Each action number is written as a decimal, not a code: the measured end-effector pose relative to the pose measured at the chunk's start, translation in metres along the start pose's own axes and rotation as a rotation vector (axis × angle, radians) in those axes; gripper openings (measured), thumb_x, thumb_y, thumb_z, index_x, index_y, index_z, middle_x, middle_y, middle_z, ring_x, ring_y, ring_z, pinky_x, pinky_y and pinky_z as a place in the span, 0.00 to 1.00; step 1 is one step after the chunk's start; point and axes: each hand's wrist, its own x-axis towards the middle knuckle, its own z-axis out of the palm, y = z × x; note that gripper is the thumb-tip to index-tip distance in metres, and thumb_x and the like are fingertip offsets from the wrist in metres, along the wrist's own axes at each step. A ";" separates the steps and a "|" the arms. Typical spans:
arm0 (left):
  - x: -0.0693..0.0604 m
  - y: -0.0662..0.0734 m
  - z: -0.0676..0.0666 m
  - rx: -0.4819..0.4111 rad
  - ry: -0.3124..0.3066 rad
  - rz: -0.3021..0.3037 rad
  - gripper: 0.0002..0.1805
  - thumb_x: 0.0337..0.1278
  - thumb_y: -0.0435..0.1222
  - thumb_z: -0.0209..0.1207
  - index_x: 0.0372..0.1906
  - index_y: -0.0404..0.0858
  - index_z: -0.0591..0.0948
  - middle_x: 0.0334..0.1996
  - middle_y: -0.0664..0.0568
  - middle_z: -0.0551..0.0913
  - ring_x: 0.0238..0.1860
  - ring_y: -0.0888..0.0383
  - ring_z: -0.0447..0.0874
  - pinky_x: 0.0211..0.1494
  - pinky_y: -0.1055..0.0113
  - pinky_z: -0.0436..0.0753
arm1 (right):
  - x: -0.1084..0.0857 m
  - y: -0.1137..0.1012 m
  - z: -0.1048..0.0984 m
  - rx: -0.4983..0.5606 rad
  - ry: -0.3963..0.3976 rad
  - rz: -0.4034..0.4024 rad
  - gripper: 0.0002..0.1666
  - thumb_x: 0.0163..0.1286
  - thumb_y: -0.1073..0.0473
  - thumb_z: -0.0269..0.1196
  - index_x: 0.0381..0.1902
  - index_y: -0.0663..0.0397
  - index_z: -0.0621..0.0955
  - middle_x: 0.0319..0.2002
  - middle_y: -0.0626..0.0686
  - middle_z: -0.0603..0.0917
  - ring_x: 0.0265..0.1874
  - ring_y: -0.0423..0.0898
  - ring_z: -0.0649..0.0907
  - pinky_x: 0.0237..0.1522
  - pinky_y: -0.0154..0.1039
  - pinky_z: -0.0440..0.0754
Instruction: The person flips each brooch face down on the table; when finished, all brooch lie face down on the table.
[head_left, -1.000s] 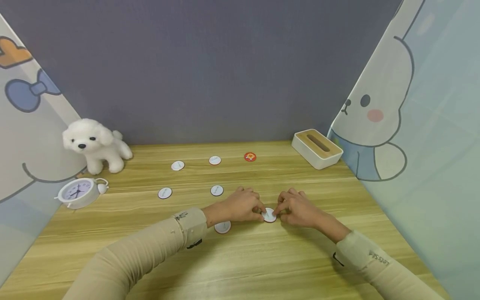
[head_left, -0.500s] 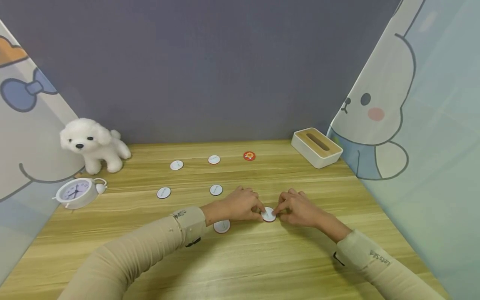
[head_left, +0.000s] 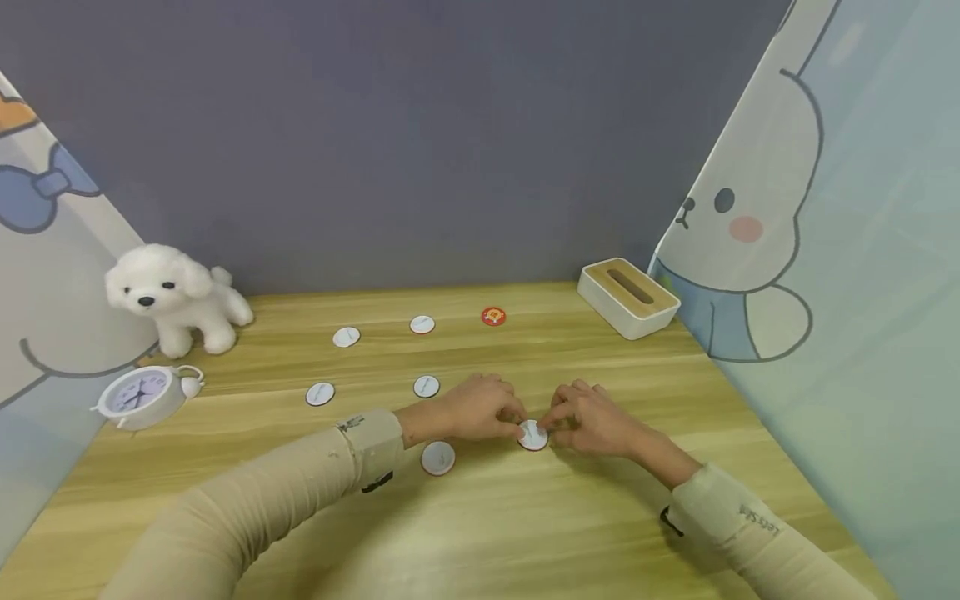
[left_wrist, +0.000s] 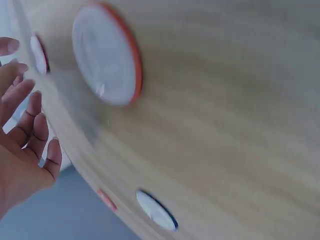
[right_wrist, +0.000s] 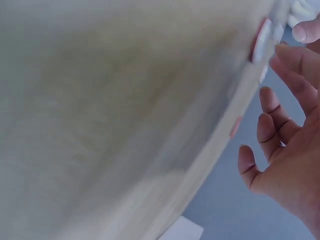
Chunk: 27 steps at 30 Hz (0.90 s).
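Note:
Between my hands, low over the wooden table [head_left: 480, 533], is a round pin-back badge [head_left: 533, 436] with a white back and red rim. My left hand [head_left: 480, 408] pinches its left edge with thumb and index finger. At the right edge, my right hand [head_left: 595, 422] holds it, the index fingertip over the white face. The other fingers of both hands are loosely bent. Another white-backed, red-rimmed badge [head_left: 438, 458] lies below the left wrist, large in the left wrist view. In the wrist views the held badge [left_wrist: 39, 54] appears by the fingertips; exact contact is hard to see.
Farther back lie a red patterned badge [head_left: 493, 316] and several white-backed badges [head_left: 427, 386]. A white plush dog [head_left: 180, 296] and an alarm clock [head_left: 146, 395] stand at the left. A tissue box [head_left: 628, 297] sits at the back right, near the dark back wall [head_left: 420, 150].
The head view has shifted slightly, so the scene sits a little farther left and lower. Both hands stay at the same badge, with almost no movement of the fingers.

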 end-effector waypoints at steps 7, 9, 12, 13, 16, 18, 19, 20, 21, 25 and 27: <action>0.012 -0.041 -0.024 -0.176 0.087 -0.088 0.20 0.66 0.48 0.62 0.57 0.43 0.84 0.34 0.56 0.84 0.31 0.62 0.76 0.36 0.68 0.76 | 0.028 0.022 -0.020 0.112 0.095 0.014 0.18 0.60 0.59 0.71 0.50 0.51 0.88 0.39 0.53 0.84 0.36 0.48 0.76 0.38 0.38 0.70; 0.017 -0.054 -0.034 -0.167 0.110 -0.130 0.21 0.66 0.49 0.62 0.59 0.44 0.84 0.33 0.56 0.84 0.30 0.62 0.76 0.34 0.68 0.75 | 0.042 0.029 -0.027 0.155 0.115 0.038 0.19 0.61 0.59 0.71 0.51 0.53 0.87 0.39 0.56 0.84 0.36 0.49 0.77 0.37 0.38 0.71; 0.024 -0.073 -0.048 -0.160 0.137 -0.207 0.22 0.67 0.51 0.61 0.61 0.47 0.82 0.35 0.56 0.84 0.31 0.61 0.77 0.34 0.67 0.75 | 0.065 0.038 -0.035 0.210 0.134 0.082 0.20 0.62 0.58 0.70 0.53 0.54 0.86 0.38 0.58 0.83 0.36 0.51 0.77 0.36 0.39 0.72; 0.027 -0.079 -0.052 -0.160 0.148 -0.223 0.23 0.67 0.51 0.61 0.61 0.47 0.82 0.36 0.55 0.84 0.32 0.60 0.77 0.35 0.66 0.75 | 0.074 0.042 -0.037 0.210 0.138 0.097 0.21 0.63 0.58 0.70 0.54 0.54 0.86 0.37 0.58 0.82 0.37 0.52 0.77 0.36 0.40 0.72; 0.035 -0.095 -0.060 -0.172 0.171 -0.284 0.25 0.66 0.53 0.60 0.62 0.46 0.82 0.39 0.53 0.85 0.34 0.59 0.79 0.37 0.64 0.77 | 0.097 0.050 -0.040 0.175 0.131 0.148 0.22 0.64 0.55 0.69 0.56 0.52 0.85 0.36 0.55 0.81 0.38 0.52 0.77 0.38 0.41 0.71; 0.041 -0.106 -0.063 -0.168 0.177 -0.309 0.26 0.66 0.54 0.60 0.62 0.45 0.81 0.40 0.52 0.86 0.35 0.58 0.81 0.39 0.62 0.78 | 0.111 0.054 -0.039 0.135 0.118 0.190 0.22 0.65 0.51 0.68 0.57 0.48 0.85 0.36 0.52 0.80 0.38 0.51 0.76 0.38 0.41 0.71; 0.044 -0.110 -0.064 -0.165 0.180 -0.323 0.27 0.65 0.55 0.61 0.62 0.45 0.81 0.41 0.51 0.86 0.36 0.57 0.82 0.40 0.61 0.79 | 0.118 0.056 -0.039 0.119 0.111 0.210 0.23 0.65 0.50 0.68 0.57 0.47 0.85 0.37 0.52 0.80 0.38 0.50 0.76 0.37 0.41 0.71; 0.047 -0.114 -0.064 -0.163 0.182 -0.336 0.27 0.65 0.55 0.61 0.62 0.45 0.81 0.41 0.51 0.86 0.38 0.57 0.82 0.41 0.61 0.80 | 0.124 0.058 -0.039 0.113 0.102 0.228 0.23 0.65 0.48 0.67 0.58 0.46 0.85 0.37 0.52 0.80 0.38 0.50 0.76 0.37 0.42 0.71; 0.050 -0.119 -0.064 -0.160 0.180 -0.346 0.27 0.64 0.54 0.62 0.63 0.45 0.81 0.42 0.51 0.87 0.39 0.56 0.83 0.43 0.60 0.81 | 0.130 0.060 -0.037 0.109 0.095 0.245 0.24 0.66 0.48 0.67 0.58 0.46 0.84 0.38 0.52 0.80 0.39 0.50 0.76 0.38 0.42 0.71; 0.062 -0.133 -0.062 -0.135 0.172 -0.382 0.26 0.64 0.51 0.63 0.63 0.45 0.81 0.44 0.48 0.87 0.45 0.53 0.85 0.48 0.57 0.82 | 0.152 0.068 -0.035 0.094 0.082 0.274 0.24 0.67 0.48 0.65 0.59 0.47 0.84 0.40 0.55 0.81 0.42 0.52 0.76 0.39 0.47 0.71; 0.068 -0.139 -0.061 -0.133 0.168 -0.396 0.26 0.65 0.50 0.63 0.64 0.45 0.80 0.44 0.48 0.87 0.46 0.53 0.84 0.49 0.56 0.82 | 0.162 0.073 -0.035 0.082 0.083 0.279 0.24 0.67 0.49 0.65 0.59 0.48 0.83 0.41 0.56 0.82 0.43 0.54 0.77 0.40 0.49 0.72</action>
